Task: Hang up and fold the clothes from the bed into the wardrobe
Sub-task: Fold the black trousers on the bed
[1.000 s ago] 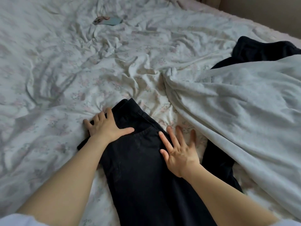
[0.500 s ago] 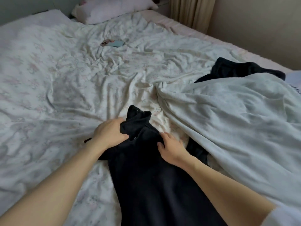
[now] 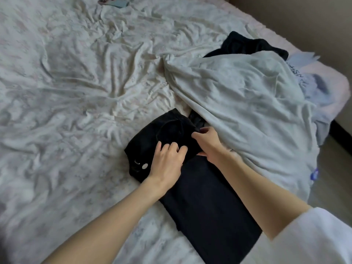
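Your black denim trousers (image 3: 200,187) lie at the six o'clock part of the crumpled floral-print bed sheet (image 3: 76,92), waist end folded back over the legs, a metal button showing at its nine o'clock corner. Your left hand (image 3: 167,159) lies flat on the folded part, fingers relaxed and spread, gripping nothing. Your right hand (image 3: 207,143) sits at three o'clock of the fold, fingers curled and pinching the dark cloth at its edge. A pale grey sweatshirt (image 3: 247,103) lies just beside the trousers at two o'clock, covering another black garment (image 3: 247,44). A light blue phone (image 3: 116,2) rests at twelve o'clock, well apart.
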The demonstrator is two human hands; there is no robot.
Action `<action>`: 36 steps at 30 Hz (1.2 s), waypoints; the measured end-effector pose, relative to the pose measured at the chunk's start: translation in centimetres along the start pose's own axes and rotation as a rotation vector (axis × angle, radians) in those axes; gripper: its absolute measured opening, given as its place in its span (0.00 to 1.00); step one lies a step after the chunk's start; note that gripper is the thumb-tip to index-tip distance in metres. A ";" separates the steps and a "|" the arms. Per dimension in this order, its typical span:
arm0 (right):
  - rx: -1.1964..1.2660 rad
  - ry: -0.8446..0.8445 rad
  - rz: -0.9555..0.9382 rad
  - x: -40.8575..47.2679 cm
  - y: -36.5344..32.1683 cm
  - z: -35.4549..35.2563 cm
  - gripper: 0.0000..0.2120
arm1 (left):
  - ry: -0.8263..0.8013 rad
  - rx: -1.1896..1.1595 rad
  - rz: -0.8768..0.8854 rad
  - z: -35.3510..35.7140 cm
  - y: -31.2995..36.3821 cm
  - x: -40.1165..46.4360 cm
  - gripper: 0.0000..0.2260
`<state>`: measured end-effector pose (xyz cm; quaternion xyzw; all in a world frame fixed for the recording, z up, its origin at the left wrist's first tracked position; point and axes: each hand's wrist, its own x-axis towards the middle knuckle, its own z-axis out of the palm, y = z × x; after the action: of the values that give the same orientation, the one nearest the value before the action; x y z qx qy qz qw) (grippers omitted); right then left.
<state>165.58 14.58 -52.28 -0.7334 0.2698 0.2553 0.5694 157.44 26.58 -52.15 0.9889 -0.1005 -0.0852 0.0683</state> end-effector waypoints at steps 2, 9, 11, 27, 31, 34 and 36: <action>-0.001 0.001 -0.028 -1.2 2.0 -2.0 0.12 | 0.044 -0.114 0.024 -0.6 1.7 -1.8 0.15; -0.159 -0.005 -0.032 -2.9 9.7 -8.3 0.15 | 0.022 -0.474 0.170 1.6 5.0 -4.5 0.18; -0.261 -0.006 -0.015 -2.8 11.2 -9.2 0.16 | 0.067 -0.347 0.026 3.0 3.6 -3.5 0.21; -1.210 -0.152 -0.859 3.4 6.1 -6.7 0.29 | -0.092 -0.238 -0.578 9.1 -2.2 -0.7 0.35; -1.426 -0.449 -0.888 8.1 1.7 -2.7 0.31 | -0.333 -0.450 -0.716 7.8 -7.6 1.1 0.39; -1.587 -0.662 -0.792 10.4 -0.2 -0.3 0.36 | -0.456 -0.694 -0.741 6.6 -9.5 1.5 0.37; -1.627 -0.739 -0.704 11.3 -1.4 1.0 0.39 | -0.534 -0.765 -0.696 5.9 -9.8 2.1 0.29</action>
<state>174.64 14.69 -59.24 -0.8162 -0.4222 0.3939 -0.0210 160.19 34.96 -59.73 0.8129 0.2545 -0.3795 0.3611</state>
